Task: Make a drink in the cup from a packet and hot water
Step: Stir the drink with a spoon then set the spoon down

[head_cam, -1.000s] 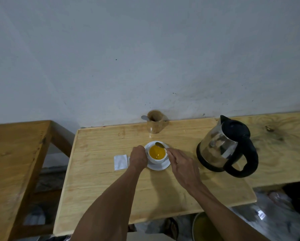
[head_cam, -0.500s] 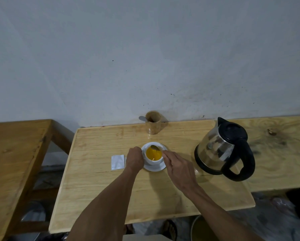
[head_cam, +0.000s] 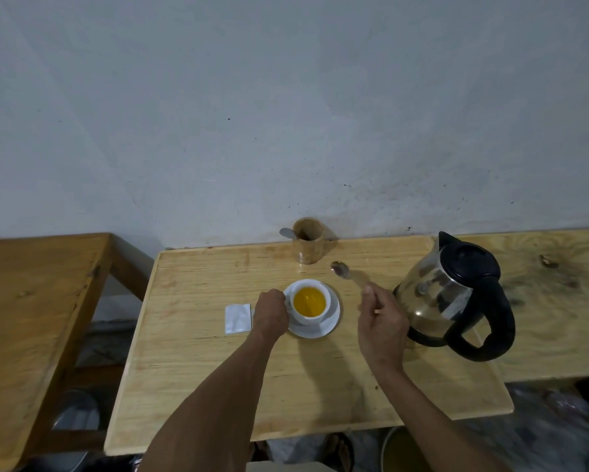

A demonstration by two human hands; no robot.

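Observation:
A white cup (head_cam: 323,318) full of yellow-orange drink stands on a white saucer (head_cam: 332,323) in the middle of the light wooden table (head_cam: 218,369). My left hand (head_cam: 271,314) is closed against the cup's left side, where its handle is hidden. My right hand (head_cam: 381,321) holds a metal spoon (head_cam: 341,269) in the air to the right of the cup, bowl end pointing away from me. A white packet (head_cam: 237,318) lies flat just left of my left hand. The steel kettle (head_cam: 450,294) with black lid and handle stands right of my right hand.
A wooden holder (head_cam: 308,240) with another spoon (head_cam: 287,233) in it stands at the back by the grey wall. A darker wooden table (head_cam: 30,318) is at the left, across a gap. A further wooden surface (head_cam: 559,301) continues at the right.
My right hand has lifted the spoon out of the cup and carried it up and to the right. My left hand stays at the cup.

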